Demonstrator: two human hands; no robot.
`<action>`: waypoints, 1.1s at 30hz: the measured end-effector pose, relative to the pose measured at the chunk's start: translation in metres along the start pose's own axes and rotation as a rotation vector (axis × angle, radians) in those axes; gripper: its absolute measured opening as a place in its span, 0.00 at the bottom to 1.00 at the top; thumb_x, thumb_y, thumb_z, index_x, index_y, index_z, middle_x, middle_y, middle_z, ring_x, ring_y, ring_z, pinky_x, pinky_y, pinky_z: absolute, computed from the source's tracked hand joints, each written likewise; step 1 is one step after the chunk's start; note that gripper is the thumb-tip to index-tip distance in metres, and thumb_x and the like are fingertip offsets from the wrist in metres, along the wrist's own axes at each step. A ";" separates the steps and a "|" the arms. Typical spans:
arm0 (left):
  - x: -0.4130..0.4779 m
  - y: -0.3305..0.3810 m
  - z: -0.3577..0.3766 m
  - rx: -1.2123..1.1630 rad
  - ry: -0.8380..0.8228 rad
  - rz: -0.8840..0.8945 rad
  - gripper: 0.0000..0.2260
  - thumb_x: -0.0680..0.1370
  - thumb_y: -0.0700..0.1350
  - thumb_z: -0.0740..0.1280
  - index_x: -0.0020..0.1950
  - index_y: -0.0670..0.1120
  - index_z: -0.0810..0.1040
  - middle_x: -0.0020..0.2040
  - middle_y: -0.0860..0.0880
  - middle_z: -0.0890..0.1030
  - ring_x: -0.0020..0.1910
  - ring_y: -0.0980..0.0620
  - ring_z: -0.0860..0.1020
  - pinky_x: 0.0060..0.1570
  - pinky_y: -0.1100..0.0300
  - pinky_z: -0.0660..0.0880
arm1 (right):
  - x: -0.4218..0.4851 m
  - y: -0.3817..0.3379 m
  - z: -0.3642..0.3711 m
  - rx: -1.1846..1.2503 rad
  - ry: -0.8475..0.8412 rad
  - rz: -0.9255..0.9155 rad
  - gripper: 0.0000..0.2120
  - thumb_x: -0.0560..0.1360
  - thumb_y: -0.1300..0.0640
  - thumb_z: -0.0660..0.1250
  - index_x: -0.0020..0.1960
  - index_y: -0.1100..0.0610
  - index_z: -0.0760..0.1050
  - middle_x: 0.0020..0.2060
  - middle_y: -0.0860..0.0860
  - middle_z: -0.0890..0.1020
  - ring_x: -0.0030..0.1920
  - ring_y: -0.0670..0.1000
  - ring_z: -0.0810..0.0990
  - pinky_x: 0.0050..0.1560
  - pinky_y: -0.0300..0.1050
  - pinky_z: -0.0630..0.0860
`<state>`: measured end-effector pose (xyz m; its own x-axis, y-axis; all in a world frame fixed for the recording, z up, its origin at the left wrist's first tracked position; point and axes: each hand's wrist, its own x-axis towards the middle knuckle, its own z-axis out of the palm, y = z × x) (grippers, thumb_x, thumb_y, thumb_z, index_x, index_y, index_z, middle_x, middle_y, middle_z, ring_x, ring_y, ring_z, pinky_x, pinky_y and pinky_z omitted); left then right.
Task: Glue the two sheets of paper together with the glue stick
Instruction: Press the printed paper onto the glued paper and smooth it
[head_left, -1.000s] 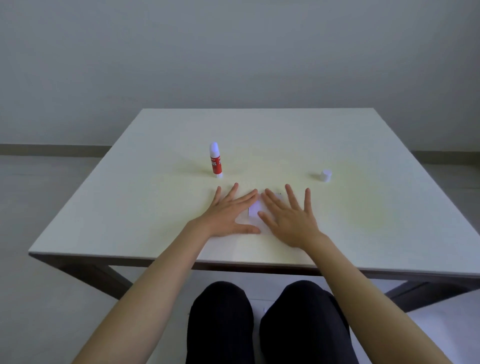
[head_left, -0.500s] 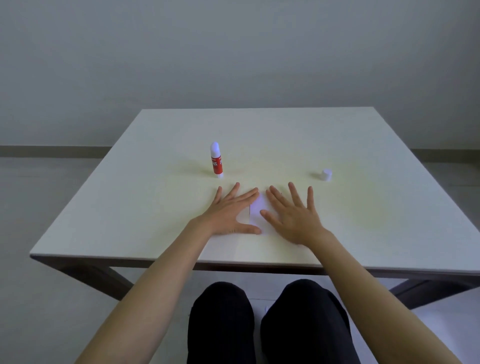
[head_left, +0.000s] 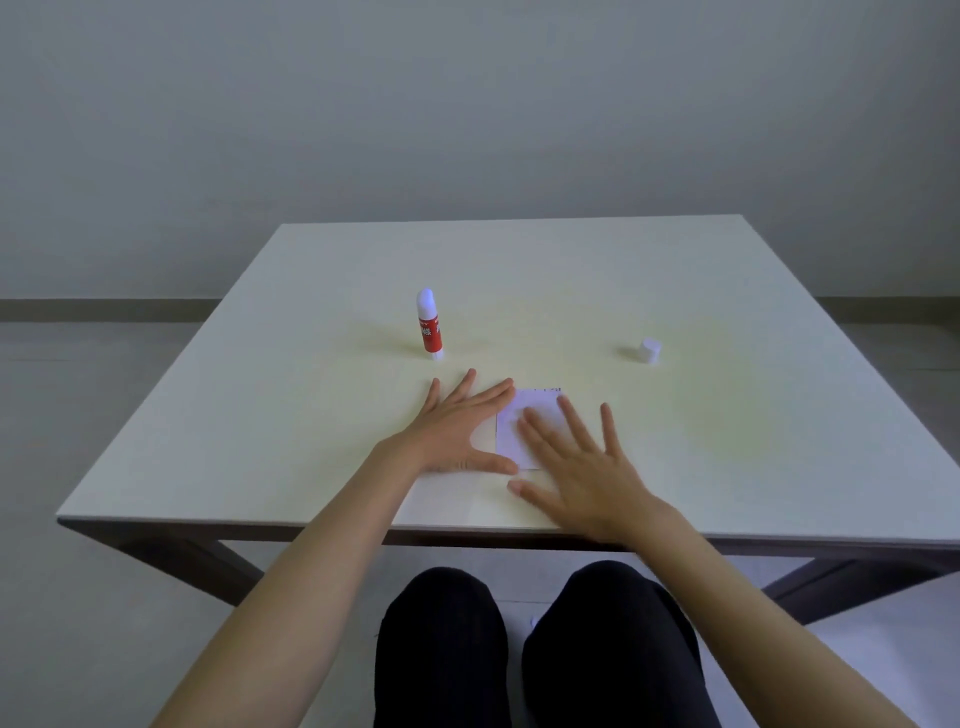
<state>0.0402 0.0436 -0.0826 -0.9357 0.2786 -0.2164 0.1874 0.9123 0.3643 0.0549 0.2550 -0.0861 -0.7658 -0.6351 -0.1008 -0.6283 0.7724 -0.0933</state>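
A small white square of paper (head_left: 530, 415) lies flat on the white table (head_left: 519, 275) near its front edge. My left hand (head_left: 457, 431) rests palm down beside the paper's left edge, fingers spread. My right hand (head_left: 582, 467) is flat and open, its fingertips over the paper's right and lower part; I cannot tell whether it touches. The red glue stick (head_left: 429, 326) stands upright and uncapped behind my left hand. Its white cap (head_left: 649, 351) sits apart at the right.
The table's front edge runs just below my wrists. My knees in black trousers (head_left: 535, 649) are under it. A grey wall stands behind the table.
My right hand has slid back toward me and to the right, uncovering more of the paper. My left hand has stayed in place.
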 end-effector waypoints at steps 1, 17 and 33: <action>0.000 0.000 0.000 0.001 0.000 0.002 0.47 0.67 0.72 0.62 0.77 0.57 0.43 0.77 0.65 0.43 0.76 0.54 0.34 0.71 0.44 0.30 | -0.008 -0.008 0.005 0.008 0.004 -0.054 0.41 0.71 0.29 0.35 0.77 0.49 0.36 0.77 0.43 0.38 0.76 0.51 0.31 0.71 0.61 0.27; 0.000 0.005 -0.003 -0.036 -0.041 -0.024 0.47 0.68 0.69 0.65 0.77 0.56 0.43 0.77 0.65 0.43 0.76 0.53 0.33 0.70 0.44 0.30 | 0.003 0.000 0.000 0.110 -0.050 -0.106 0.38 0.70 0.28 0.34 0.77 0.43 0.37 0.77 0.38 0.40 0.75 0.48 0.30 0.70 0.60 0.24; -0.002 0.006 -0.004 -0.056 -0.041 -0.031 0.46 0.68 0.68 0.65 0.78 0.56 0.43 0.77 0.64 0.42 0.75 0.54 0.32 0.71 0.44 0.29 | 0.024 0.026 -0.004 -0.002 -0.017 -0.017 0.33 0.74 0.32 0.36 0.76 0.42 0.34 0.76 0.37 0.39 0.77 0.51 0.33 0.72 0.62 0.29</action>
<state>0.0421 0.0475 -0.0766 -0.9275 0.2635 -0.2652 0.1403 0.9029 0.4062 0.0195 0.2595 -0.0871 -0.7528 -0.6479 -0.1164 -0.6411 0.7617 -0.0933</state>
